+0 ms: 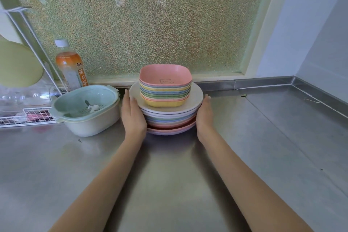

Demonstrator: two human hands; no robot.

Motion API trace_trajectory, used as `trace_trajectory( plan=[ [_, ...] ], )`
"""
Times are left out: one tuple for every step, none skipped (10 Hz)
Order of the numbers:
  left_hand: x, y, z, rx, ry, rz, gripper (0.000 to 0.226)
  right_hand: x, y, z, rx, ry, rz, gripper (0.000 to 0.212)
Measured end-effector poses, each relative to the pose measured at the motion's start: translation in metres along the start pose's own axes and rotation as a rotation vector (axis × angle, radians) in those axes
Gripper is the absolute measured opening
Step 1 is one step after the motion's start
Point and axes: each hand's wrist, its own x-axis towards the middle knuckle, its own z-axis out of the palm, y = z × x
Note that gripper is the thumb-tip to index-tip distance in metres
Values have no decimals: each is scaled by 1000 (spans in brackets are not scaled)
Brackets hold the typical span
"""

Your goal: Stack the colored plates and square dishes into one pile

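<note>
One pile stands at the back of the steel counter. Its lower part is several round plates point(170, 118) in white, blue, green and pink. On the top white plate sits a nest of several square dishes point(165, 88) in pastel colours, the uppermost pink with a small bear drawing. My left hand point(132, 114) lies flat against the left side of the round plates, fingers pointing away from me. My right hand point(204, 113) presses flat against the right side. Both palms touch the plate edges with fingers straight, not curled.
A mint colander in a cream bowl point(86, 110) stands just left of my left hand. Behind it is an orange drink bottle point(70, 66) and a white wire rack point(26, 117). A frosted window backs the counter point(169, 175); a raised steel lip runs along the right.
</note>
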Motion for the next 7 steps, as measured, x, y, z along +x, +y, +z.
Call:
trace_trajectory(
  plan=[
    [-2,-6,5,-24,19,6,45,-4,2,7,-29,3,-38,56],
    [0,-7,10,-18,84,2,45,-4,1,8,-13,42,-43,54],
    [-3,-8,14,14,121,34,45,-5,1,9,-34,43,-45,54],
    [0,-10,13,22,93,20,45,-4,1,6,-33,47,-53,54],
    [-8,2,4,39,72,32,45,-9,-2,5,-75,41,-41,55],
    [-25,27,-6,-3,158,365,40,-19,-15,-3,-151,121,-183,51],
    [-23,72,-26,-122,307,647,26,-39,-50,-20,-42,137,-451,44]
  ],
)
